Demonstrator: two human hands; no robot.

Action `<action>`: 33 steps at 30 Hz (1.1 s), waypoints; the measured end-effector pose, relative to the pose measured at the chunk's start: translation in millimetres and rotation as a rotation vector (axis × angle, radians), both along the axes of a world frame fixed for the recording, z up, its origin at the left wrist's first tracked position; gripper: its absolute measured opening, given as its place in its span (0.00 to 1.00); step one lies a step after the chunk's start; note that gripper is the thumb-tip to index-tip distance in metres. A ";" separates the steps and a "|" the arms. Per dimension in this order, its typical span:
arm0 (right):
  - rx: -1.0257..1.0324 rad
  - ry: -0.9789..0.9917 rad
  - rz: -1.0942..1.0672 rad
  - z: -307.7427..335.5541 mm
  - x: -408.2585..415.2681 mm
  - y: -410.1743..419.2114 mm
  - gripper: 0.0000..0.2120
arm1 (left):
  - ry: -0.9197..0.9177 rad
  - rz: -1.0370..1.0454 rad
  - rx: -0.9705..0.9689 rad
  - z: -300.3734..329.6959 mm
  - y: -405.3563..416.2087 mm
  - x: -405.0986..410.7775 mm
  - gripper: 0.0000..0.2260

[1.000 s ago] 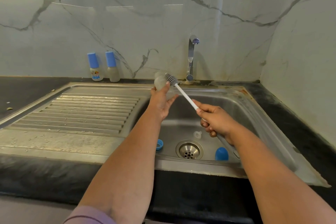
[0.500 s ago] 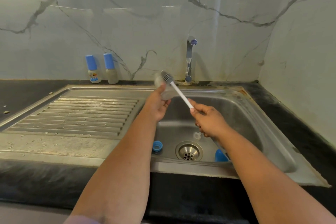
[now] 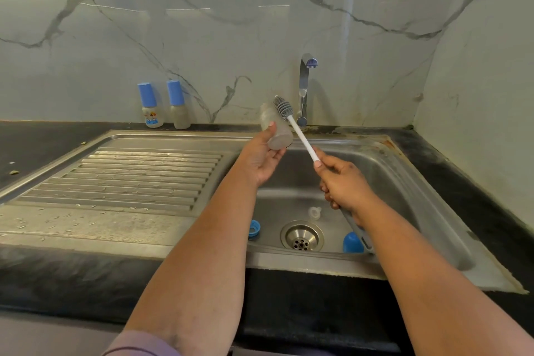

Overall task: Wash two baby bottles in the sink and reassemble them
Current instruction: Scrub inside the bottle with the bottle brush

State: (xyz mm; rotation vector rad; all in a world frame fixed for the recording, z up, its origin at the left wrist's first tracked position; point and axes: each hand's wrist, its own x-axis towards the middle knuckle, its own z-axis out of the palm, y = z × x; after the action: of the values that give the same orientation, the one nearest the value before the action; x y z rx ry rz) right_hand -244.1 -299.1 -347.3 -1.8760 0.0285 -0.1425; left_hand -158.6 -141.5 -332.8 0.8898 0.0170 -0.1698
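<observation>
We find the left hand (image 3: 261,159) holding a clear bottle body (image 3: 276,131) above the sink (image 3: 404,170), near the basin's back-left corner; the grip is a loose cradle, thumb on the near side and fingers curled beneath the base. The right hand (image 3: 342,185) is closed around the white handle of the bottle brush (image 3: 291,121), fingers wrapped, thumb along the shaft. The brush head lies just beside the bottle's upper end, outside it; whether they touch we cannot tell. The bottle's long axis tilts up and away toward the back wall, and the brush shaft runs almost parallel, slanting from the right hand up and leftward. We judge that the coming stroke depends on bringing the brush head in line with the bottle mouth; which end is the mouth is not clear.

On the basin floor lie a blue ring (image 3: 254,228), a clear teat (image 3: 314,212) and a blue cap (image 3: 352,242) around the drain. Two capped bottles (image 3: 164,107) stand at the worktop's back edge. The tap (image 3: 304,89) shows no water
</observation>
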 end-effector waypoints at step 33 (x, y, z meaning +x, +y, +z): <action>-0.213 0.089 0.220 -10.0 -5.1 -0.5 0.19 | 0.104 0.347 0.023 -17.5 32.2 16.7 0.20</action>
State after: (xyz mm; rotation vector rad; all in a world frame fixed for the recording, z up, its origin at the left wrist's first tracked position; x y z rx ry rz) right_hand -249.2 -299.7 -357.2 -2.0827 -0.1367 0.0932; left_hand -142.0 -109.4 -350.3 0.8864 0.2688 0.1092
